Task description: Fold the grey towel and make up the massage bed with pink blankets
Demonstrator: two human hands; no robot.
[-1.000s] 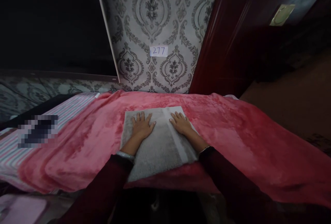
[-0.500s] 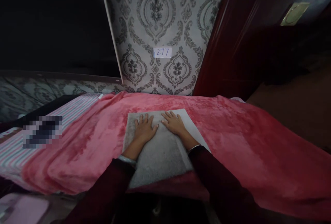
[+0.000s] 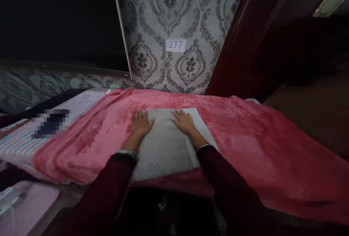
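Observation:
A folded grey towel (image 3: 163,145) lies on a pink fleece blanket (image 3: 245,138) spread over a table. My left hand (image 3: 140,124) rests flat on the towel's far left corner, fingers spread. On the towel's far right part my right hand (image 3: 184,121) lies palm down with fingers stretched out. Neither hand holds anything. Dark red sleeves cover both forearms, with a bracelet at each wrist.
A striped cloth (image 3: 81,105) shows under the blanket at the left. Patterned wallpaper with a small label reading 277 (image 3: 175,45) stands behind. A dark screen (image 3: 60,21) is at the upper left, a dark red door (image 3: 245,40) at the right. A pink object (image 3: 29,207) sits low left.
My left hand slid outward to the towel's left edge and my right hand moved slightly inward. The towel looks narrower than before.

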